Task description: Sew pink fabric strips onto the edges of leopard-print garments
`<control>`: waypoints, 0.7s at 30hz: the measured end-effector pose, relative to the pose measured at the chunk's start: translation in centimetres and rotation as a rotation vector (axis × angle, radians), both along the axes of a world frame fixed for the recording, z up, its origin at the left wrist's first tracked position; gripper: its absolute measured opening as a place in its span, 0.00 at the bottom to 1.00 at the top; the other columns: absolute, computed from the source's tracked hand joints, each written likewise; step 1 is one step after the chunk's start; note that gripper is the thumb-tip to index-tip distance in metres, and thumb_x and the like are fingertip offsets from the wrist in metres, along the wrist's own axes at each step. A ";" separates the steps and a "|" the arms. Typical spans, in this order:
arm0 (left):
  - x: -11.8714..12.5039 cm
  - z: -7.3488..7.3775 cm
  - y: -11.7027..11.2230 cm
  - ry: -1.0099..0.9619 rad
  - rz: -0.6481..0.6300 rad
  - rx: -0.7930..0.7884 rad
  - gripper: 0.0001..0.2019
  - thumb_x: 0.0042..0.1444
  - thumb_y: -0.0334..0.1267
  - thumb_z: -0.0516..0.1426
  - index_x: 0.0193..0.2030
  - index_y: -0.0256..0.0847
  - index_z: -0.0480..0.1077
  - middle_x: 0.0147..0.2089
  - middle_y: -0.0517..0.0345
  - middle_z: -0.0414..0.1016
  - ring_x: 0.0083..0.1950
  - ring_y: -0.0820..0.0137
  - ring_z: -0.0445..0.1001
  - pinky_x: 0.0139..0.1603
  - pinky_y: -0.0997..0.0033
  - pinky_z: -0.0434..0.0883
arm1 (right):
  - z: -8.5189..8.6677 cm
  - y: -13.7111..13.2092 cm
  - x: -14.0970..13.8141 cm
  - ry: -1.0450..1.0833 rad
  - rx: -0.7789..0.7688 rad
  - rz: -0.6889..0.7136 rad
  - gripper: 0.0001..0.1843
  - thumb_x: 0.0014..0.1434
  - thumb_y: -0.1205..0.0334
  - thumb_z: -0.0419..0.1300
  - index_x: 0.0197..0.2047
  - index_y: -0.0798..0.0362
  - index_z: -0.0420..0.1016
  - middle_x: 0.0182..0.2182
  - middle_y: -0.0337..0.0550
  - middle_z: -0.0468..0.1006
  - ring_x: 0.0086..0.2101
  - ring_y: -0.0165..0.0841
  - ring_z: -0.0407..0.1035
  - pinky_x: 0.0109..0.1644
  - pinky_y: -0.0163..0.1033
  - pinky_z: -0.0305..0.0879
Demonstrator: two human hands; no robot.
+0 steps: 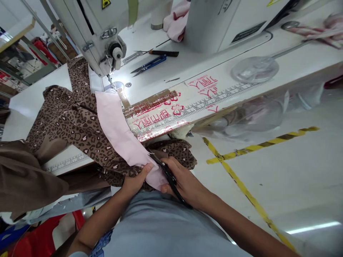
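We pinch a pale pink fabric strip (118,132) in our left hand (136,178), the grip closed on its end with the fingers (144,168) folded over the cloth. Our right hand (184,182) is wrapped firmly around the handles of black-handled scissors (171,180), whose pointed end reaches the edge of the pink strip; we cannot tell how far the blades are open.

The strip lies on a leopard-print brown fabric (77,121), and both hang over the front edge of the white worktop (24,121), running up to the needle of the sewing machine (109,39). Plain brown fabric (18,175) drapes off the worktop's left side.

Beyond the machine head lie blue-handled thread snips (148,66) and a black-handled tool (163,53). A printed ruler strip (200,103) runs along the worktop's edge, and a clear plastic disc (254,69) sits toward the right. Below, yellow-and-black tape (257,150) marks the floor.
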State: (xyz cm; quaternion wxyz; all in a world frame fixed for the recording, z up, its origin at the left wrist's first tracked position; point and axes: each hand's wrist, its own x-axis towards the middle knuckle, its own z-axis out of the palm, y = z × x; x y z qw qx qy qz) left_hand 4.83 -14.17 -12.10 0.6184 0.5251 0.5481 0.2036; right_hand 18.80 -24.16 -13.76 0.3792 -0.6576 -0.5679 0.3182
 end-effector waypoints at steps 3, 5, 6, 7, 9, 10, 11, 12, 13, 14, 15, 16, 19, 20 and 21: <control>-0.1 0.2 0.1 0.017 0.016 -0.030 0.11 0.36 0.35 0.67 0.28 0.40 0.73 0.40 0.54 0.76 0.56 0.62 0.67 0.64 0.63 0.53 | 0.5 0.6 0.3 0.035 -0.009 0.051 0.29 0.55 0.40 0.53 0.50 0.55 0.59 0.44 0.54 0.65 0.43 0.42 0.63 0.44 0.46 0.64; -0.1 0.2 0.1 -0.004 0.042 -0.038 0.13 0.34 0.33 0.68 0.30 0.41 0.73 0.39 0.53 0.77 0.58 0.62 0.65 0.65 0.63 0.51 | 0.7 1.0 0.3 0.036 -0.011 0.067 0.30 0.54 0.40 0.54 0.49 0.55 0.59 0.45 0.54 0.65 0.45 0.42 0.63 0.46 0.47 0.63; -0.1 0.2 0.0 -0.013 0.040 -0.033 0.14 0.33 0.32 0.68 0.31 0.41 0.73 0.39 0.53 0.77 0.58 0.62 0.65 0.65 0.63 0.51 | 0.8 1.2 0.3 0.031 -0.011 0.067 0.30 0.54 0.40 0.54 0.49 0.55 0.59 0.45 0.54 0.65 0.45 0.42 0.63 0.46 0.47 0.62; -0.1 0.2 0.0 -0.016 0.028 -0.025 0.14 0.34 0.33 0.68 0.31 0.41 0.73 0.38 0.53 0.77 0.58 0.62 0.65 0.66 0.63 0.50 | 0.9 1.3 0.3 0.021 -0.012 0.065 0.30 0.54 0.40 0.54 0.49 0.55 0.60 0.45 0.53 0.66 0.45 0.42 0.63 0.46 0.47 0.63; -0.2 0.0 -0.1 -0.015 -0.001 -0.018 0.13 0.36 0.33 0.67 0.32 0.41 0.73 0.38 0.53 0.77 0.58 0.62 0.65 0.66 0.63 0.50 | 0.8 1.5 0.2 -0.005 -0.015 0.054 0.29 0.54 0.40 0.53 0.48 0.56 0.61 0.43 0.53 0.68 0.43 0.42 0.65 0.44 0.47 0.63; -0.2 0.0 -0.1 -0.018 -0.002 -0.025 0.13 0.36 0.33 0.67 0.32 0.41 0.73 0.38 0.53 0.77 0.58 0.62 0.65 0.66 0.63 0.50 | 0.8 1.5 0.1 -0.020 -0.014 0.047 0.28 0.54 0.40 0.53 0.47 0.56 0.62 0.42 0.53 0.68 0.42 0.43 0.65 0.43 0.47 0.64; -0.3 -0.1 -0.1 -0.020 0.007 -0.037 0.13 0.35 0.33 0.67 0.32 0.41 0.73 0.38 0.53 0.77 0.58 0.62 0.65 0.66 0.62 0.50 | 0.7 1.5 0.0 -0.036 -0.013 0.038 0.28 0.54 0.40 0.53 0.46 0.56 0.62 0.41 0.53 0.69 0.40 0.43 0.66 0.41 0.47 0.64; -0.3 -0.2 -0.2 -0.021 0.020 -0.051 0.14 0.35 0.33 0.68 0.31 0.41 0.73 0.38 0.53 0.77 0.58 0.61 0.65 0.66 0.62 0.49 | 0.6 1.5 0.0 -0.050 -0.010 0.029 0.28 0.54 0.40 0.53 0.45 0.56 0.63 0.39 0.53 0.70 0.39 0.42 0.67 0.40 0.46 0.65; -0.3 -0.2 -0.2 -0.020 0.030 -0.061 0.14 0.34 0.33 0.68 0.31 0.41 0.74 0.37 0.53 0.77 0.58 0.61 0.65 0.66 0.61 0.49 | 0.5 1.4 -0.1 -0.061 -0.004 0.019 0.27 0.54 0.40 0.53 0.44 0.56 0.63 0.38 0.52 0.71 0.37 0.42 0.68 0.38 0.45 0.65; -0.3 -0.3 -0.2 -0.018 0.031 -0.065 0.13 0.35 0.33 0.68 0.31 0.41 0.74 0.37 0.53 0.77 0.58 0.61 0.65 0.66 0.61 0.49 | 0.5 1.4 -0.2 -0.068 0.008 0.006 0.26 0.54 0.41 0.53 0.43 0.56 0.64 0.36 0.51 0.71 0.35 0.41 0.68 0.36 0.43 0.65; -0.3 -0.3 -0.2 -0.017 0.023 -0.065 0.13 0.35 0.33 0.67 0.31 0.41 0.74 0.37 0.53 0.77 0.58 0.61 0.65 0.66 0.60 0.49 | 0.4 1.4 -0.3 -0.072 0.025 -0.008 0.25 0.54 0.41 0.53 0.42 0.55 0.65 0.34 0.49 0.72 0.33 0.40 0.68 0.33 0.41 0.64; -0.3 -0.2 -0.2 -0.016 0.013 -0.060 0.13 0.36 0.34 0.67 0.31 0.41 0.74 0.37 0.53 0.77 0.58 0.61 0.65 0.66 0.60 0.49 | 0.4 1.3 -0.3 -0.073 0.042 -0.020 0.24 0.55 0.41 0.53 0.41 0.55 0.65 0.32 0.48 0.72 0.31 0.38 0.68 0.31 0.40 0.64; -0.1 0.1 -0.2 -0.019 -0.003 -0.022 0.14 0.36 0.33 0.67 0.33 0.40 0.74 0.38 0.53 0.77 0.57 0.62 0.66 0.66 0.60 0.49 | 0.5 1.3 -0.5 -0.068 0.086 -0.046 0.23 0.56 0.41 0.52 0.37 0.55 0.65 0.28 0.45 0.71 0.27 0.35 0.67 0.27 0.37 0.61; 0.0 0.2 -0.2 -0.022 0.001 -0.015 0.14 0.35 0.32 0.67 0.33 0.40 0.73 0.38 0.53 0.77 0.57 0.62 0.66 0.66 0.61 0.49 | 0.6 1.3 -0.5 -0.065 0.092 -0.051 0.23 0.56 0.41 0.52 0.37 0.55 0.66 0.26 0.44 0.70 0.26 0.35 0.66 0.27 0.36 0.60; 0.0 0.3 -0.2 -0.025 0.012 -0.013 0.15 0.35 0.32 0.67 0.33 0.41 0.73 0.38 0.54 0.77 0.57 0.62 0.67 0.66 0.61 0.49 | 0.6 1.3 -0.6 -0.061 0.095 -0.056 0.23 0.56 0.41 0.52 0.36 0.55 0.66 0.25 0.43 0.70 0.25 0.34 0.65 0.26 0.36 0.59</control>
